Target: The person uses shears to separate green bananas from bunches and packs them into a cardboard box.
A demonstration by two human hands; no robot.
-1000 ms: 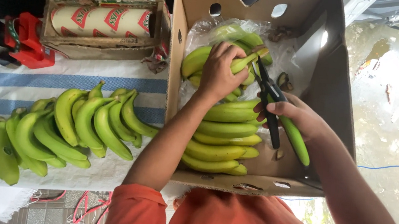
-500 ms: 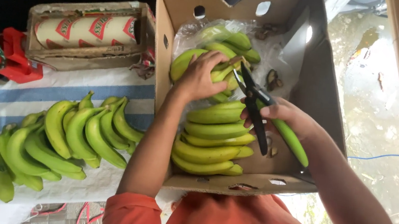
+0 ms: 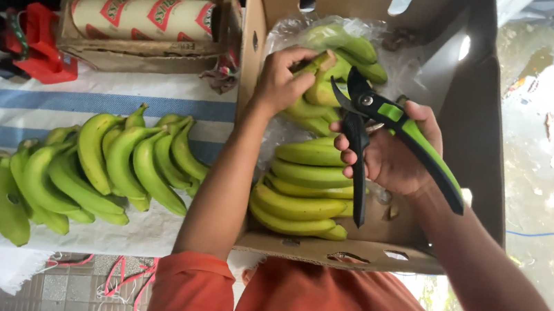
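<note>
The left hand [image 3: 280, 79] grips the cut stalk of a green banana bunch [image 3: 331, 78] lying on clear plastic inside the open brown cardboard box [image 3: 464, 128]. The right hand [image 3: 389, 151] is closed around the green-and-black handles of the pruning shears [image 3: 381, 129], whose blades stand apart just beside the stalk. A second green banana hand [image 3: 304, 190] lies nearer in the box. Outside, loose green bananas [image 3: 81, 168] rest on a white cloth with blue stripes [image 3: 123, 100], near a red tape dispenser [image 3: 39, 48] and a small carton holding a label roll [image 3: 143, 19].
</note>
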